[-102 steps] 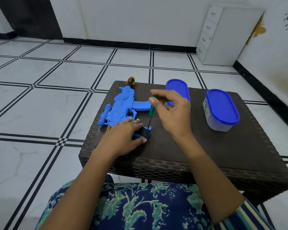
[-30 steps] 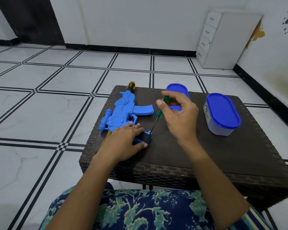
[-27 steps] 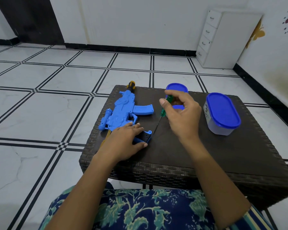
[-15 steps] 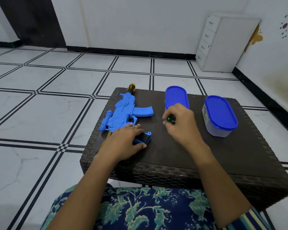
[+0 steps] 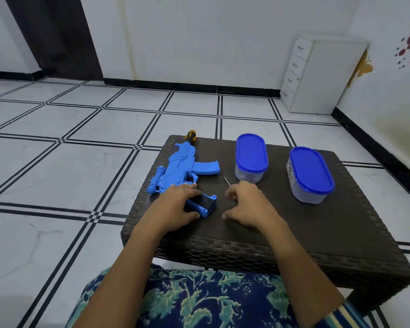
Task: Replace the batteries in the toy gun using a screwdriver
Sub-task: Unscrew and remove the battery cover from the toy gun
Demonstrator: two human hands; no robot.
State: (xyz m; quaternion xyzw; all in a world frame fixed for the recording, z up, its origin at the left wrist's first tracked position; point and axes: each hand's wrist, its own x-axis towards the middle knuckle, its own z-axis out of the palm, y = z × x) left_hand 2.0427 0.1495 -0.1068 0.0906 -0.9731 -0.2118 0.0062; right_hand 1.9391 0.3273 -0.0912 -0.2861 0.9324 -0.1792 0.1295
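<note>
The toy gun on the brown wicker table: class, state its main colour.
The plastic toy gun is bright blue, shown best in the head view.

Bright, even indoor light, soft shadows, sharp focus, wide-angle bending at edges.
</note>
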